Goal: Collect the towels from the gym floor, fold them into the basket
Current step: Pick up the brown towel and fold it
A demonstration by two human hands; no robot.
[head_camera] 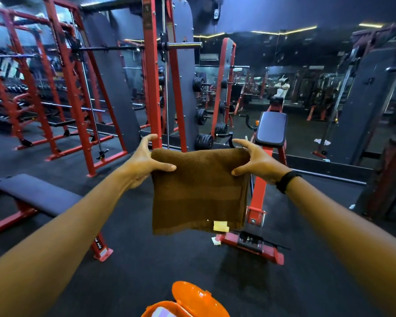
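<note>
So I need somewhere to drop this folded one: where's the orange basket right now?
In the head view the orange basket sits at the bottom centre on the dark floor, directly below the brown towel held between the left hand and right hand.

Dark rubber floor (146, 259) fills the gym. Red steel racks (62, 88) stand at ten o'clock, a flat bench (34, 195) at nine. A red incline bench (270, 129) sits at one o'clock before a mirrored wall (306, 92). Yellow strip lights (284, 32) glow overhead, perhaps reflections.
</note>
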